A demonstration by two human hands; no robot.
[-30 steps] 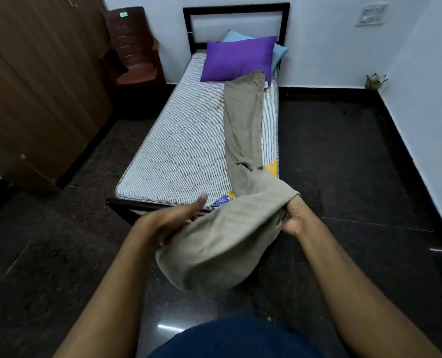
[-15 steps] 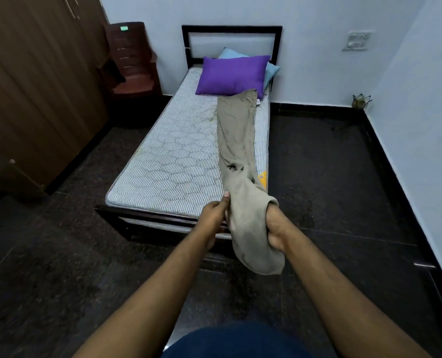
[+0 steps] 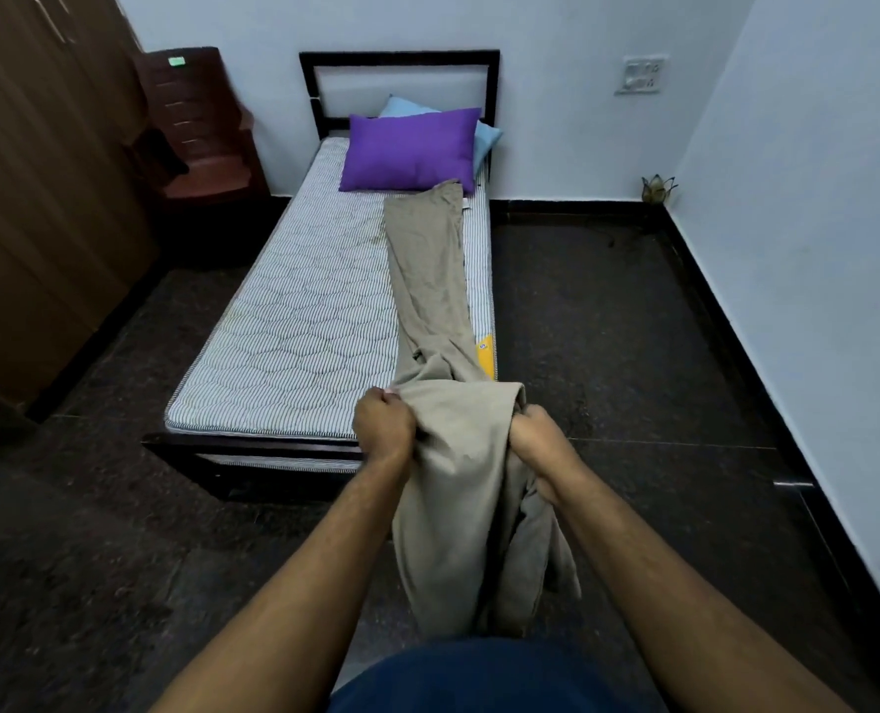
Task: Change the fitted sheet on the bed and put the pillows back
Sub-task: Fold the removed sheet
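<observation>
- The beige sheet (image 3: 440,280) is seen bunched into a long strip along the right edge of the mattress (image 3: 293,326), running from just in front of the pillows down to the foot edge and off it.
- Past the foot edge, the sheet is held up in front of the person, with its loose end hanging down towards the dark floor (image 3: 607,326).
- The left hand (image 3: 383,424) is clenched around a gathered fold of the sheet, just off the foot edge of the bed.
- The right hand (image 3: 540,440) is clenched on the sheet as well, beyond the right foot corner, with cloth stretched between the two hands.
- The striped, quilted mattress is left bare over its left and middle parts.
- A purple pillow (image 3: 412,149) is propped at the head end, with a light blue pillow (image 3: 486,136) partly hidden behind it, against the black headboard (image 3: 399,61).
- A dark red chair (image 3: 196,131) is placed beside the head left corner of the bed, next to a brown wardrobe (image 3: 41,198).
</observation>
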